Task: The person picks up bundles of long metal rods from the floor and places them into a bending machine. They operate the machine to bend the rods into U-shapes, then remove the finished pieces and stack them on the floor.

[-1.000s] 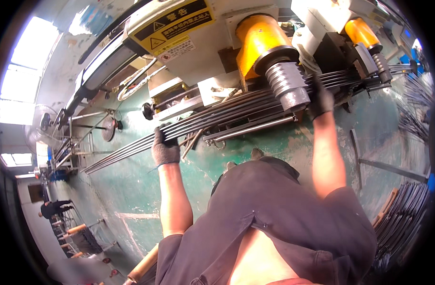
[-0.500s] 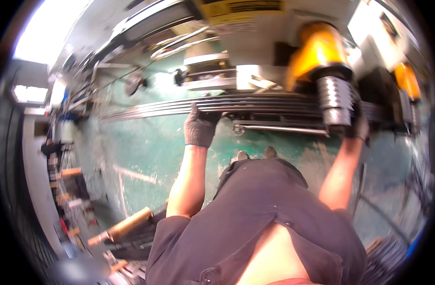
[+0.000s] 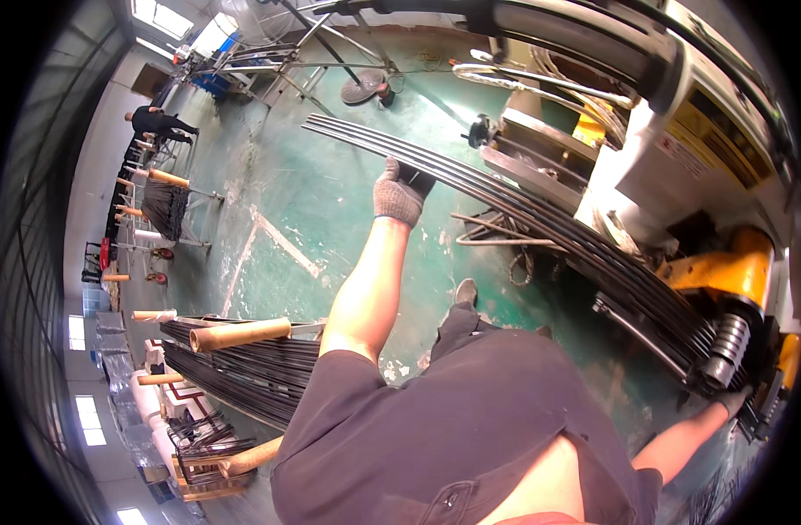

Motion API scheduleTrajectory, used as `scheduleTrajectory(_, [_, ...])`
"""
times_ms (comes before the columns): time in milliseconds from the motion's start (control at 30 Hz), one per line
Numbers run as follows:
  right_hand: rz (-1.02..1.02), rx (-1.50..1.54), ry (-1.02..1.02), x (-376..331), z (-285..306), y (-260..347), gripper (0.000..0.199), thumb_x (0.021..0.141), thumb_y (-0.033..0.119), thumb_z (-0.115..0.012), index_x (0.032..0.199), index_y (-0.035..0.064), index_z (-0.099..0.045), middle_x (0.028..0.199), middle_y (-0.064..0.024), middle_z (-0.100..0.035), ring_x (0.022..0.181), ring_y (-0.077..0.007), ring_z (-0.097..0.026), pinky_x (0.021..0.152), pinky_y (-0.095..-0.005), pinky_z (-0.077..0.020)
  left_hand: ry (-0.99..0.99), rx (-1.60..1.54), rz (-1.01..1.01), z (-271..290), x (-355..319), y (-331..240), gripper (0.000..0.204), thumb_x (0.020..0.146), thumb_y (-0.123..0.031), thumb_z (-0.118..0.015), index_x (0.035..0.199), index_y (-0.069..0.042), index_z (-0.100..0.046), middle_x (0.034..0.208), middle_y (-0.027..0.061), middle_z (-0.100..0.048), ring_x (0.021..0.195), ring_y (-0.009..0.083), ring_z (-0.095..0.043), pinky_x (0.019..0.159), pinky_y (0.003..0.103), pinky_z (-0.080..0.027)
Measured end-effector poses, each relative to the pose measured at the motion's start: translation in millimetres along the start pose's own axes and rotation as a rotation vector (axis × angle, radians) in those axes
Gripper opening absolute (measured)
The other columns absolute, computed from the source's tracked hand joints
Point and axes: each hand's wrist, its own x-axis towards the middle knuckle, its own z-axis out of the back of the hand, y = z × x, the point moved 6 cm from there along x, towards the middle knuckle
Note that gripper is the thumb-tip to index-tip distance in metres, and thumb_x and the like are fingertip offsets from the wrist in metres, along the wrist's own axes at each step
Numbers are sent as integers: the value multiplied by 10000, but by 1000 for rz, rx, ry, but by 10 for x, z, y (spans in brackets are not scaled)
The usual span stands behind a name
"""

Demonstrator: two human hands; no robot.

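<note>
A bundle of long, dark metal rods (image 3: 496, 194) runs slantwise from the upper middle to the lower right. My left hand (image 3: 398, 194), in a grey knitted glove, grips it near its far left end, thumb over the edge and fingers underneath. At the lower right, my right hand (image 3: 731, 401), also gloved, is at the other end of the rods, beside a coiled metal spring (image 3: 729, 343) under a yellow machine part (image 3: 724, 267). The rods and machine hide its fingers.
A pale machine (image 3: 680, 149) with a metal slide and cables stands at the right. Behind my left arm, a rack holds black rods (image 3: 243, 372) and a cardboard tube (image 3: 241, 334). A person (image 3: 160, 122) is at the far left. A round-based stand (image 3: 363, 87) is on the green floor.
My view has swung left, so the rods and machine now slant down to the right. My left hand still holds the rods; my right hand appears lower and farther right.
</note>
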Motion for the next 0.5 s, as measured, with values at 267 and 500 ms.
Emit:
scheduleTrajectory(267, [-448,-146,30,-1644,591,-2037,683,1055,604,-441,1549,137,-504,1609,-74,-492,1439,-262,-486,1182,-508,-377,-99,146,-211,1081,1438,-2262,486,1062,-491,-568,1312,-82,-652,1305,112,-694,1190,360,-658,1033,572,-534])
scheduleTrajectory(500, [-642,-494,-58,-3245,1337,-3106,722,1036,635,-466,1530,111,-521,1601,-96,-500,1461,-245,-471,1206,-444,-365,-50,261,-128,1464,2240,-3122,470,1101,-499,-478,1199,-68,-638,1132,133,-721,1049,368,-708,896,650,-592])
